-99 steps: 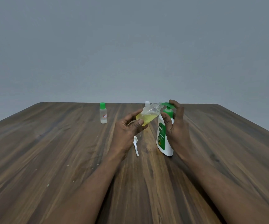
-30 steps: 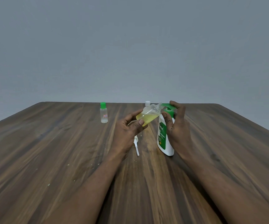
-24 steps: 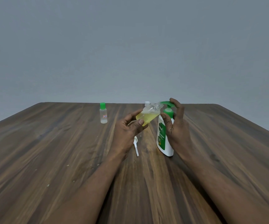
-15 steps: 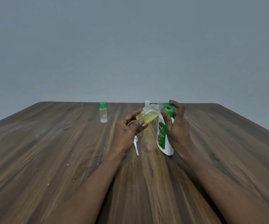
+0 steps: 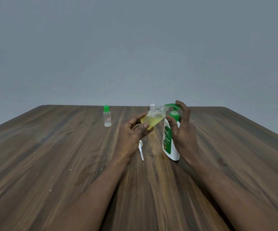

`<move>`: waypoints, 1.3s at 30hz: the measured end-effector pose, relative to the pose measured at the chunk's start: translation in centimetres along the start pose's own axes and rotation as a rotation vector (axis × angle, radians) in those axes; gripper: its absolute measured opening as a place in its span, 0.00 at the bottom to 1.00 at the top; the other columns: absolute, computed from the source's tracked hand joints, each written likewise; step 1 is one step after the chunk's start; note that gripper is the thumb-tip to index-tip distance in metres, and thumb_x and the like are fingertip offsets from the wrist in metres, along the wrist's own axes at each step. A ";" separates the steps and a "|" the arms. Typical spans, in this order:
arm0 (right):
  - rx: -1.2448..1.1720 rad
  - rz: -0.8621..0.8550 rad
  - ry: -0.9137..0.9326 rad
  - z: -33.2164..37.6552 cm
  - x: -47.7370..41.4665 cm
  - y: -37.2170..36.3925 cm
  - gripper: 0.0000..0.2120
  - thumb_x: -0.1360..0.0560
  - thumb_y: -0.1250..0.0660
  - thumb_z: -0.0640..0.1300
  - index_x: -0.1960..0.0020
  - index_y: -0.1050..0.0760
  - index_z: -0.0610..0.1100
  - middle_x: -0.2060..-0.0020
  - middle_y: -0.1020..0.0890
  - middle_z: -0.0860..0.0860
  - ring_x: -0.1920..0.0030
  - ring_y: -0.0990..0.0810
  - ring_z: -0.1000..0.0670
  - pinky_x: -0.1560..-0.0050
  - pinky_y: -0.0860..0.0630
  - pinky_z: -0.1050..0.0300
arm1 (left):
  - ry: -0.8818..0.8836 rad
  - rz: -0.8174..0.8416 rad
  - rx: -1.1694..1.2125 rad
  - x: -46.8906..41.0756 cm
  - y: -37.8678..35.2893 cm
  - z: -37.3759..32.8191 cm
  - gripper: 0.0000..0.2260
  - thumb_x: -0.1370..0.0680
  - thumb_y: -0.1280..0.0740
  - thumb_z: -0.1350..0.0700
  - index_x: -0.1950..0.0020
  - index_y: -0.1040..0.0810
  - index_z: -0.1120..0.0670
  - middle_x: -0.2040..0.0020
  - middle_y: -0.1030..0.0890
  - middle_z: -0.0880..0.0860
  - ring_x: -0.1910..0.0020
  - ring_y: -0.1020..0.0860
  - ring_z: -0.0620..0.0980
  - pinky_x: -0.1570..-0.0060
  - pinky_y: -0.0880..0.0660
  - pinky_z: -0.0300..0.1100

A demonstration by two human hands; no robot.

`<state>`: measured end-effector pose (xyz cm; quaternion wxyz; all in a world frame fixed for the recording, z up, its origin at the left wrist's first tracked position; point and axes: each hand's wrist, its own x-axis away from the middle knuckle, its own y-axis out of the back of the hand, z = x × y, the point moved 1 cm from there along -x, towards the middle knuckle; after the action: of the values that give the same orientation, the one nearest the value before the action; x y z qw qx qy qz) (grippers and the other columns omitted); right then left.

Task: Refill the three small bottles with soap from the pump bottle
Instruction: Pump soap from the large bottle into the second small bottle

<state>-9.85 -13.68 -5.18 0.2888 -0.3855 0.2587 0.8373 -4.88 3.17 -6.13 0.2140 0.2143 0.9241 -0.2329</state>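
Small bottle (image 5: 153,120): uncapped, clear, its lower part filled with yellow soap. It is raised off the table (image 5: 51,155) in my left grip (image 5: 131,134), which is clamped on its lower body, thumb across the front and fingers curled behind. The bottle is tilted, mouth up and toward my right grip (image 5: 184,132), and the mouth meets the spout of the green pump head (image 5: 172,106).

Pump bottle (image 5: 170,144): white with a green label, base on the table just right of my left grip. My right grip is closed round its neck from the far side, thumb against the green collar and forefinger hooked over the pump head.

White-capped bottle (image 5: 152,106): just beyond the fingertips of my left grip. Only the cap shows; the rest is hidden behind the held bottle.

Green-capped bottle (image 5: 107,116): upright and closed, well to the left of my left grip, nearly empty.

White plastic piece (image 5: 141,150): lies flat on the table below my left grip; I cannot tell what it is.
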 end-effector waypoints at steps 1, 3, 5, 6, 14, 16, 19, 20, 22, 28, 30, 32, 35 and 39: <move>0.002 -0.001 -0.002 0.0 0.0 0.0 0.21 0.19 0.37 0.50 0.29 0.39 0.54 0.47 0.21 0.61 0.52 0.20 0.68 0.58 0.30 0.78 | 0.002 0.001 0.000 0.0 0.0 0.0 0.18 0.25 0.29 0.59 0.36 0.19 0.57 0.41 0.16 0.60 0.40 0.17 0.59 0.44 0.18 0.48; 0.011 -0.003 -0.006 0.0 0.1 0.1 0.19 0.19 0.38 0.52 0.30 0.39 0.55 0.48 0.21 0.60 0.52 0.20 0.68 0.57 0.30 0.78 | 0.004 0.002 -0.002 0.0 0.0 0.1 0.18 0.25 0.29 0.59 0.35 0.19 0.57 0.41 0.16 0.60 0.40 0.17 0.59 0.44 0.18 0.48; 0.024 -0.008 -0.011 0.0 0.1 0.0 0.19 0.20 0.39 0.56 0.32 0.38 0.54 0.49 0.22 0.61 0.53 0.21 0.70 0.57 0.30 0.78 | 0.003 0.003 -0.012 0.0 0.1 0.1 0.18 0.24 0.30 0.60 0.34 0.20 0.59 0.41 0.17 0.61 0.39 0.18 0.60 0.43 0.18 0.49; 0.027 -0.010 -0.013 0.0 0.1 0.0 0.20 0.21 0.40 0.56 0.32 0.38 0.53 0.50 0.22 0.60 0.53 0.22 0.70 0.57 0.30 0.77 | 0.003 0.004 -0.017 0.0 0.1 0.2 0.18 0.24 0.30 0.60 0.34 0.21 0.60 0.41 0.17 0.62 0.39 0.18 0.60 0.43 0.18 0.49; 0.013 0.002 -0.012 0.2 0.1 0.2 0.21 0.20 0.38 0.53 0.29 0.38 0.51 0.47 0.21 0.62 0.52 0.20 0.67 0.56 0.30 0.76 | 0.005 0.015 0.001 0.0 0.0 0.1 0.15 0.25 0.29 0.59 0.38 0.18 0.53 0.41 0.16 0.59 0.40 0.17 0.59 0.44 0.19 0.48; 0.014 0.001 -0.009 0.3 0.1 0.2 0.21 0.19 0.37 0.50 0.29 0.39 0.54 0.48 0.22 0.69 0.51 0.21 0.68 0.56 0.30 0.78 | -0.002 0.019 0.004 0.0 -0.1 0.1 0.15 0.25 0.29 0.59 0.39 0.18 0.52 0.42 0.15 0.57 0.40 0.17 0.58 0.44 0.19 0.47; 0.024 0.002 -0.004 0.3 0.1 0.2 0.21 0.19 0.38 0.51 0.29 0.40 0.55 0.49 0.23 0.75 0.52 0.21 0.70 0.57 0.31 0.79 | -0.013 0.027 0.002 0.0 0.0 0.0 0.14 0.24 0.30 0.59 0.39 0.18 0.52 0.43 0.15 0.55 0.40 0.17 0.57 0.45 0.19 0.47; 0.026 0.002 -0.004 0.3 0.1 0.2 0.21 0.19 0.38 0.52 0.28 0.40 0.55 0.50 0.23 0.74 0.53 0.21 0.70 0.58 0.31 0.79 | -0.012 0.029 0.001 0.1 0.0 0.0 0.14 0.24 0.30 0.59 0.39 0.18 0.52 0.43 0.15 0.54 0.41 0.17 0.57 0.45 0.19 0.46; 0.024 0.001 -0.007 0.2 0.1 0.2 0.21 0.20 0.39 0.55 0.29 0.40 0.55 0.50 0.22 0.71 0.53 0.21 0.70 0.59 0.31 0.78 | -0.001 0.028 0.008 0.1 0.0 0.0 0.14 0.25 0.29 0.59 0.40 0.17 0.51 0.43 0.14 0.54 0.41 0.17 0.56 0.45 0.19 0.46; 0.051 -0.013 -0.013 -0.2 -0.1 0.1 0.16 0.20 0.40 0.56 0.34 0.38 0.56 0.52 0.21 0.61 0.55 0.21 0.69 0.59 0.30 0.77 | 0.024 0.014 -0.004 0.1 0.1 0.2 0.17 0.25 0.28 0.59 0.37 0.19 0.57 0.43 0.15 0.56 0.41 0.17 0.58 0.45 0.18 0.48; 0.044 -0.006 -0.015 -0.2 -0.1 0.1 0.16 0.20 0.40 0.56 0.34 0.38 0.56 0.51 0.20 0.58 0.54 0.21 0.69 0.58 0.30 0.77 | 0.025 0.014 -0.003 0.2 0.2 0.1 0.17 0.25 0.28 0.59 0.37 0.19 0.56 0.43 0.15 0.57 0.41 0.17 0.58 0.45 0.18 0.48; 0.029 0.006 -0.014 -0.1 0.0 0.2 0.17 0.19 0.40 0.56 0.33 0.39 0.56 0.48 0.20 0.55 0.52 0.21 0.68 0.56 0.29 0.76 | 0.023 0.011 -0.001 0.2 0.1 0.1 0.16 0.24 0.29 0.60 0.37 0.19 0.57 0.42 0.15 0.58 0.40 0.17 0.59 0.44 0.18 0.49; 0.010 0.024 -0.011 0.3 0.1 0.2 0.21 0.20 0.40 0.57 0.29 0.41 0.58 0.48 0.21 0.63 0.52 0.20 0.66 0.57 0.28 0.76 | 0.033 0.012 0.010 0.2 -0.1 0.2 0.14 0.22 0.30 0.64 0.37 0.20 0.57 0.41 0.16 0.59 0.40 0.17 0.60 0.43 0.18 0.50; 0.024 0.020 -0.014 0.2 0.1 0.3 0.22 0.19 0.39 0.54 0.28 0.41 0.58 0.51 0.21 0.67 0.56 0.20 0.68 0.62 0.29 0.76 | 0.104 0.024 0.033 0.4 -0.8 0.6 0.12 0.21 0.32 0.67 0.38 0.22 0.59 0.44 0.15 0.56 0.43 0.16 0.58 0.47 0.17 0.46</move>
<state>-10.22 -13.77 -5.12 0.2869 -0.3738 0.2703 0.8396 -5.39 2.37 -6.50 0.1649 0.2409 0.9274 -0.2340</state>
